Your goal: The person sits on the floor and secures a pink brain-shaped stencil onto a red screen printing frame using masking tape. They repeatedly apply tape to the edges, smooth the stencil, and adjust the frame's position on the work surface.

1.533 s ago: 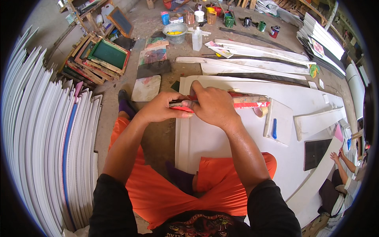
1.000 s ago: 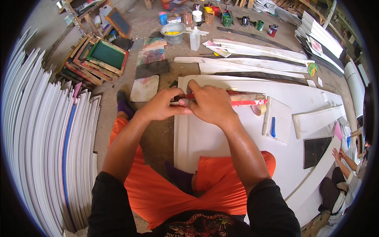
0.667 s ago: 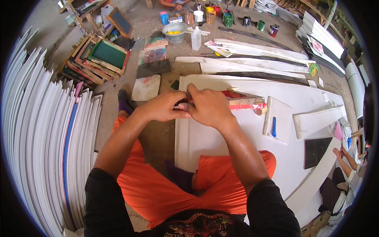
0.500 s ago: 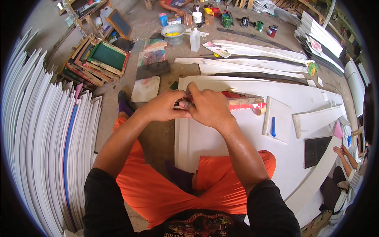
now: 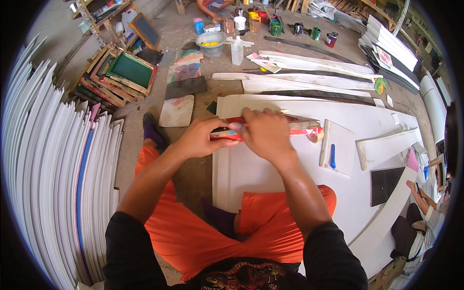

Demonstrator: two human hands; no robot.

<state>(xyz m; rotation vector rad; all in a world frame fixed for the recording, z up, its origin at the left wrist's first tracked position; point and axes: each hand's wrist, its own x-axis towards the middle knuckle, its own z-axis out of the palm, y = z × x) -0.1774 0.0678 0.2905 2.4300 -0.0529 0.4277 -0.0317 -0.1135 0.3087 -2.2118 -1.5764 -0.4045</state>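
Observation:
A narrow wooden frame lies across the white board in front of me, its near side edged with red-and-white tape. My left hand grips its left end, thumb along the near side and fingers over the top. Over the middle of the frame, my right hand is curled round it, the thumb slightly blurred and pointing toward the left hand. What lies under the right palm is hidden. At the frame's right end sits a small tape roll.
A white slab with a blue-handled tool lies right of the frame. White sheets stand stacked at left. Paint cans and a grey basin stand farther off. A co-worker's hands show at right.
My hands were close together at the frame's left end. The right hand has slid right along the frame, and the left has moved slightly left, uncovering the red-edged left part.

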